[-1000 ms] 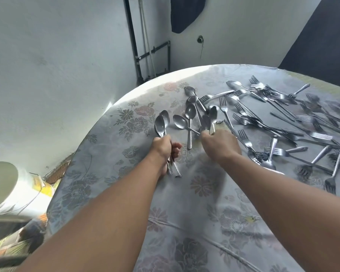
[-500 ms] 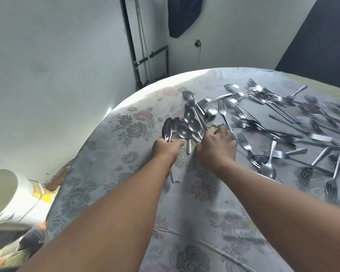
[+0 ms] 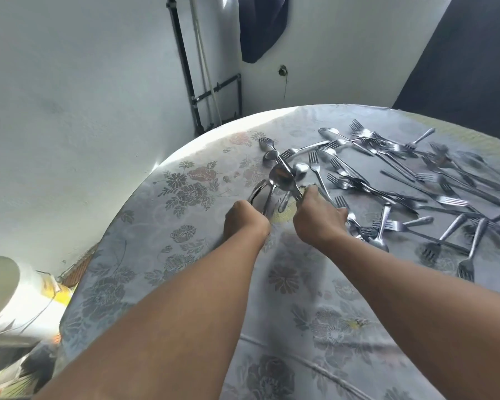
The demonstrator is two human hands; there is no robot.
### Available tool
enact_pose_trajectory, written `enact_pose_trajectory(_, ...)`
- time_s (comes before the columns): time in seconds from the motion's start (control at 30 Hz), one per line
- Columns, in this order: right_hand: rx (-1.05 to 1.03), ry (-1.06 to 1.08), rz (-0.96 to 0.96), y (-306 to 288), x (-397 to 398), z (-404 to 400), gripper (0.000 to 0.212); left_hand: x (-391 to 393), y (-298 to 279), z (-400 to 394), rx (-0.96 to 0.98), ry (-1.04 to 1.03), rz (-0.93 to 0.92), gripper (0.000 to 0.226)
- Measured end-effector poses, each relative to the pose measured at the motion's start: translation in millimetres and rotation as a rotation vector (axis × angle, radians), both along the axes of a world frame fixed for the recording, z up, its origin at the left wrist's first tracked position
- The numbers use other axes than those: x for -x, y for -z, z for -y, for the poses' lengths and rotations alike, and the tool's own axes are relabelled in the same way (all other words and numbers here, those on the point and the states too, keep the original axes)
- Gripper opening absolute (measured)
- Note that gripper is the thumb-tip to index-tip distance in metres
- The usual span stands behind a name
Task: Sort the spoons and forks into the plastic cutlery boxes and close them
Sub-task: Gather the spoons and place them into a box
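My left hand (image 3: 244, 219) holds a bunch of spoons (image 3: 267, 194), so I think I am gathering them together. My right hand (image 3: 318, 217) grabs more spoons beside it. Forks (image 3: 416, 180) lie spread on the right. I see no boxes.

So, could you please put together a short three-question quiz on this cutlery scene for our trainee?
1. True or false: the left hand holds a bunch of spoons.
2. Which cutlery makes up most of the loose pile on the right? A. knives B. forks C. ladles
3. Fill in: the cutlery lies on a floral ____.

Key: 1 true; 2 B; 3 tablecloth.
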State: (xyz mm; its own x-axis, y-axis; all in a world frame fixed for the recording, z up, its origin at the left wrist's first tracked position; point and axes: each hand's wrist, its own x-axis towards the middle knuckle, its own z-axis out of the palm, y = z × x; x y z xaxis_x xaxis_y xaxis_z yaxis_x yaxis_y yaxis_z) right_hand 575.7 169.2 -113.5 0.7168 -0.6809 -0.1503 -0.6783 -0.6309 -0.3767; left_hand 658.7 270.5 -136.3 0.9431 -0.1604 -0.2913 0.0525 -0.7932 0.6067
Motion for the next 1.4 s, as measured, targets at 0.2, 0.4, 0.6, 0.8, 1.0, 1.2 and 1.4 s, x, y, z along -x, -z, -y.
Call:
enact_pose_trajectory(0.2, -0.162, 0.087, 0.209, -0.2, 17.1, -5.2, 0.018, 8.1, -5.4, -10.8, -0.176, 0.098, -0.045, 0.009)
enact_pose_trajectory(0.4, -0.412, 0.082, 0.358, -0.6, 37.3, -12.9, 0.017, 33.6, -10.7, -23.6, -0.095, 0.152, -0.181, 0.04)
enact_pose_trajectory(0.6, -0.767, 0.163, 0.438, -4.2, 72.7, -23.2, 0.022, 87.2, -24.0, -33.9, 0.268, -0.063, -0.341, 0.027)
enact_pose_trajectory(0.8, -0.943, 0.225, 0.412, -13.5, 142.7, -29.0, 0.023, 186.8, -55.8, -57.8, 0.671, -0.271, -0.548, 0.015)
enact_pose_trajectory(1.0, -1.065, 0.223, 0.394, -26.5, 219.4, -36.2, 0.019, 281.4, -79.0, -71.5, 0.908, -0.35, -0.704, 0.022)
enact_pose_trajectory(1.2, -1.197, 0.216, 0.458, -54.3, 288.6, -40.7, 0.013, 360.7, -93.9, -70.4, 0.922, -0.438, -0.685, 0.021)
enact_pose_trajectory(1.4, -1.157, 0.157, 0.464, -70.4, 359.0, -22.9, 0.01, 419.0, -93.3, -52.9, 0.933, -0.42, -0.589, 0.037)
